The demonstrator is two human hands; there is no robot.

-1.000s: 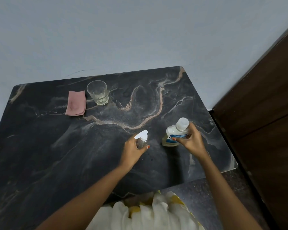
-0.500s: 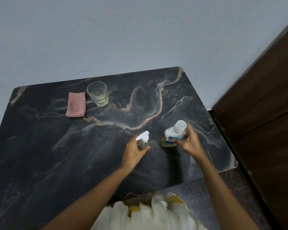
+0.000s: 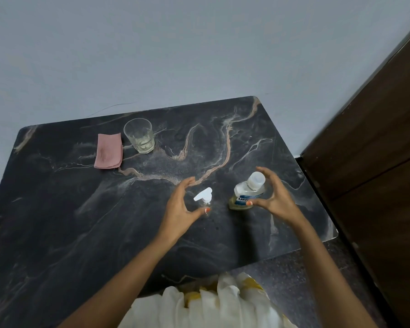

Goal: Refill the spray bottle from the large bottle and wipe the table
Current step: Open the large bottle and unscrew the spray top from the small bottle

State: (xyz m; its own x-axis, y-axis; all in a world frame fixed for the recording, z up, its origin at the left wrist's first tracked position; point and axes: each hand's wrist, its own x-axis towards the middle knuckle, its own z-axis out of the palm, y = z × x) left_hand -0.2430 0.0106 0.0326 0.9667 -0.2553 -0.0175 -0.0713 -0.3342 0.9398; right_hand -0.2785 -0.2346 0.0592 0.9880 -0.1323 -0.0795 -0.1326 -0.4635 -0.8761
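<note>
Both hands have just let go: the left hand [image 3: 179,208] curves open around the small clear spray bottle with white pump head [image 3: 205,200]; the right hand [image 3: 273,197] spreads wide beside the large clear capped bottle of yellowish liquid [image 3: 246,194]; both bottles stand capped on the dark marbled bench [image 3: 81,221], so refilling seems unstarted; the folded pink cloth [image 3: 108,151] and clear glass tumbler [image 3: 139,135] sit well apart, obstructing nothing.

large bottle [image 3: 247,194]: blue label, white letters "LISTE" readable, rest cut off by thumb of right hand [image 3: 273,197]. Smaller print on label too blurred. No other legible text anywhere.
</note>
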